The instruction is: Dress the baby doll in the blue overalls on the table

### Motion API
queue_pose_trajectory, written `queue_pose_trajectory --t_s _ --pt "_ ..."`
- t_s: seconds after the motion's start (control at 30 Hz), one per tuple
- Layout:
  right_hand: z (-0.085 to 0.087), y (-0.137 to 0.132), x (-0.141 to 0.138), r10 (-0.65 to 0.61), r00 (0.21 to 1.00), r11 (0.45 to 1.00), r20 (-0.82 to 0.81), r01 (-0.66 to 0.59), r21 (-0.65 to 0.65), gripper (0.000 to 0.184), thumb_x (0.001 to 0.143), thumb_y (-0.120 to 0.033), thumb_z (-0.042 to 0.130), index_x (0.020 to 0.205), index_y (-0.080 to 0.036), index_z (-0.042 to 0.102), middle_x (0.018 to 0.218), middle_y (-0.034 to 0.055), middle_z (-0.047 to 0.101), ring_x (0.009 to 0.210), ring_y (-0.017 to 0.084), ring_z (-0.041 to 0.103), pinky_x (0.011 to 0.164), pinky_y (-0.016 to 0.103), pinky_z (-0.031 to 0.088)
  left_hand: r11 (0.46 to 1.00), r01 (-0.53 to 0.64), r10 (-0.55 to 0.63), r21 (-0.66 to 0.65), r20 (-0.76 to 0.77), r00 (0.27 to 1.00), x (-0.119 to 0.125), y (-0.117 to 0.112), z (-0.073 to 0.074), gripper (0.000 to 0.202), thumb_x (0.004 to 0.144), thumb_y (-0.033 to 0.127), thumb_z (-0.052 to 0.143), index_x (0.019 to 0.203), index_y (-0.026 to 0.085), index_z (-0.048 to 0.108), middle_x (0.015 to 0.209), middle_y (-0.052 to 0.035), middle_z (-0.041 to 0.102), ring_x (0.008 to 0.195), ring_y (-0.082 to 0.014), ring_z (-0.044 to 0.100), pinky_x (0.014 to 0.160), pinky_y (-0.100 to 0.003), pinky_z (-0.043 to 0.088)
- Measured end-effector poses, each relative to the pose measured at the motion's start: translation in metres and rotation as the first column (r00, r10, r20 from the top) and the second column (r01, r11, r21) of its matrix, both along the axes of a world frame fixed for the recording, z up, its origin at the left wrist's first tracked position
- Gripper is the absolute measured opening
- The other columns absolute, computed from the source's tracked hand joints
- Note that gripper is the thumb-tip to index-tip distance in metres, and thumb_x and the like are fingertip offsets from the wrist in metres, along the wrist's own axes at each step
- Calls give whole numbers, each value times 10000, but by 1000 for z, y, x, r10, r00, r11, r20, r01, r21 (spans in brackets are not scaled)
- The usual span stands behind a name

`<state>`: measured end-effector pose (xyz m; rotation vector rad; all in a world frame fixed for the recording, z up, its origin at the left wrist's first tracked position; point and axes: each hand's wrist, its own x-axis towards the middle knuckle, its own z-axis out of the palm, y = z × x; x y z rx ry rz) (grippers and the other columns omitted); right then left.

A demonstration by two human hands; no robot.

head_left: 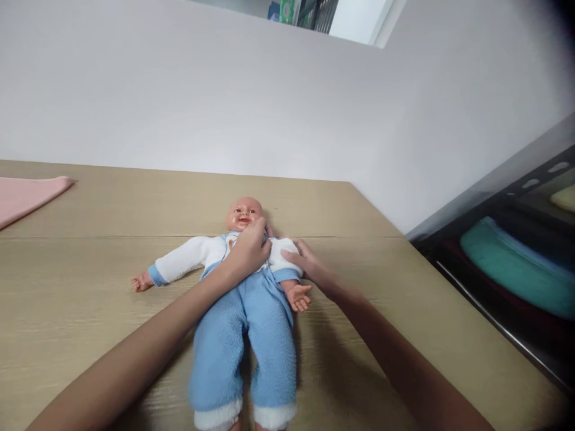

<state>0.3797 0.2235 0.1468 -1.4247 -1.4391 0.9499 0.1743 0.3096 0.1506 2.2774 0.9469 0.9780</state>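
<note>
A baby doll (245,317) lies on its back on the wooden table (103,317), its bald head toward the wall. It wears blue fleece trousers with white cuffs and a white and blue top. My left hand (250,246) reaches across the doll's chest, fingers curled at the top near its neck and shoulder. My right hand (309,263) is wrapped round the doll's sleeved upper arm (284,254), thumb on top and fingers on the outer side. The doll's other arm (179,261) stretches out sideways on the table. My left fingertips are partly hidden.
A folded pink cloth (29,197) lies at the table's far left. Behind the table rises a white wall (179,90) with an opening at the top. On the right, beyond the table edge, a black rack (476,293) holds a teal folded cloth (516,263).
</note>
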Motion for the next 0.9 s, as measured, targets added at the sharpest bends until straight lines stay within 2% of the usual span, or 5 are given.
queue_pose_trajectory --t_s 0.2,0.43,0.57,0.67,0.9 --pt "43 -35 61 258 961 948 100 -231 -220 674 909 -531 909 1510 -280 734 1359 117 846 1146 342 826 916 437 719 993 -38 40 113 -23 999 0 1 -6 320 861 -17 534 1002 266 480 1001 -68 687 950 -278 674 814 -378 488" --pt "14 -22 92 204 953 975 223 -176 -137 608 987 -587 801 1474 -225 757 1440 152 819 1138 341 822 903 427 690 999 -16 17 43 -35 999 -1 0 0 283 889 2 563 1003 256 514 984 -59 714 908 -258 694 833 -375 520" --pt "1 -28 81 22 932 995 361 -55 83 540 974 -577 759 1380 -220 766 1407 171 814 1188 381 798 984 536 670 998 -54 57 40 -79 995 -6 -10 7 141 1023 161 605 1145 220 568 1010 -76 736 916 -277 704 845 -404 544" --pt "3 -43 53 -231 836 891 497 -23 453 367 1030 -442 700 1322 -230 763 1368 168 802 1316 401 720 1159 635 555 984 -79 97 163 -102 990 -21 -28 15 179 1090 294 631 1238 197 607 1201 -148 756 1199 -350 694 1065 -507 542" --pt "4 -59 -13 117 886 893 449 -292 341 124 1104 -358 662 1124 -257 730 1101 79 788 1042 278 728 972 434 578 957 -263 257 120 64 964 -100 -71 -5 215 1153 350 500 1209 227 666 1254 -108 748 1223 -322 663 1118 -508 487"
